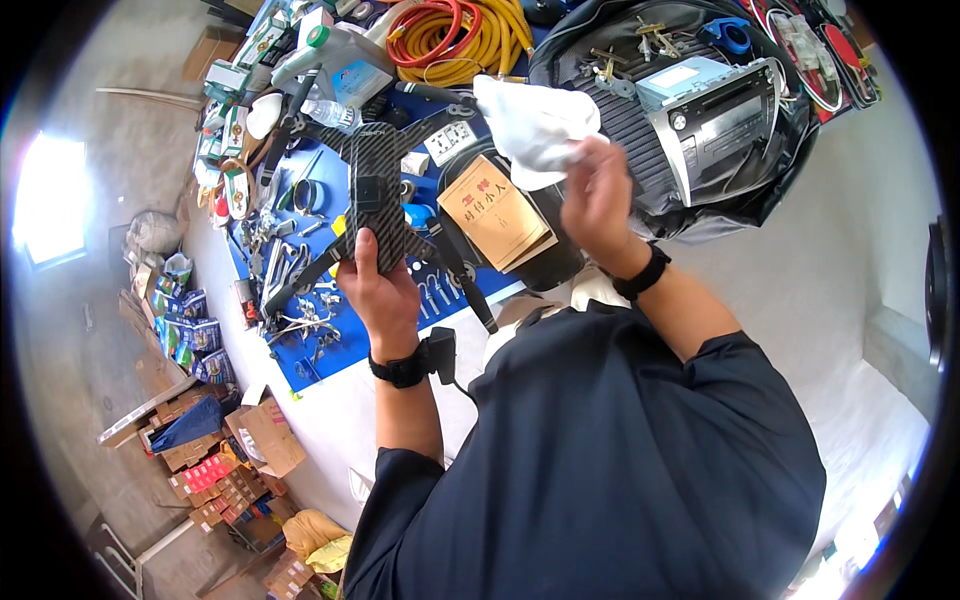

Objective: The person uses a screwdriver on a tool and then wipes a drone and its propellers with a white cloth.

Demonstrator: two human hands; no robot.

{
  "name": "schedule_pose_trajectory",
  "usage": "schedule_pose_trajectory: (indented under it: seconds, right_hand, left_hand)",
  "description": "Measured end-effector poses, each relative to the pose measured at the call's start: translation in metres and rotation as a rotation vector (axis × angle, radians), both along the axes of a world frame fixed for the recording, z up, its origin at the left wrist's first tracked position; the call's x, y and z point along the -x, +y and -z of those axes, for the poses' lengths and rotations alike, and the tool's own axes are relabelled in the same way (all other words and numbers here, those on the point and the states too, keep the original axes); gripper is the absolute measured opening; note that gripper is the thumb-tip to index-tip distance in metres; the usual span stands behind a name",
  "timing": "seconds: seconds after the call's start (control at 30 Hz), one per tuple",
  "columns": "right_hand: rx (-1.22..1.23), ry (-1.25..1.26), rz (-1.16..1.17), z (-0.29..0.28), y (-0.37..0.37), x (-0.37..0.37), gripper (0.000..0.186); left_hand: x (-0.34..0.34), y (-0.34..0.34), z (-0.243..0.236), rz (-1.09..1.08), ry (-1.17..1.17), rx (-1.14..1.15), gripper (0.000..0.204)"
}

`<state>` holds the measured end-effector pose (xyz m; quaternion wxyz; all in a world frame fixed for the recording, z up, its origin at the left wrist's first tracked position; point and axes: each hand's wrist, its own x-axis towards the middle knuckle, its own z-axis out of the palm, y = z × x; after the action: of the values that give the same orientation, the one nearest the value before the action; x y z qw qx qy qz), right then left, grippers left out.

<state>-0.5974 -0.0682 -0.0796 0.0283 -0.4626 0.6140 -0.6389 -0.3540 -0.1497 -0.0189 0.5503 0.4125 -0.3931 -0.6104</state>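
In my left hand is a black drone with a carbon-fibre pattern, gripped by its near end with the thumb on top. Its thin arms spread outward over the blue mat. My right hand, slightly blurred, is closed on the edge of a white cloth. The cloth hangs to the right of the drone, apart from its body. Below the cloth lies a tan paper booklet, which it partly covers. Both wrists wear black bands.
Wrenches and metal fittings crowd the mat's left side. Behind them stand a jug with a green cap and coiled yellow and red hoses. A car stereo rests on a black bag at right. Cardboard boxes sit lower left.
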Motion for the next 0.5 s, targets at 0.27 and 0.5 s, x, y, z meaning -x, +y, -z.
schedule_pose_trajectory:
  seconds: [0.27,0.5]
  right_hand:
    - [0.113,0.060,-0.121,-0.022,-0.015,0.023,0.023]
    - [-0.086,0.838,0.176,-0.035,-0.038,0.000,0.043]
  left_hand:
    - [0.005,0.017,0.006,-0.009,-0.043,0.009,0.033]
    - [0.020,0.045,-0.007,0.096,0.066,0.040,0.039]
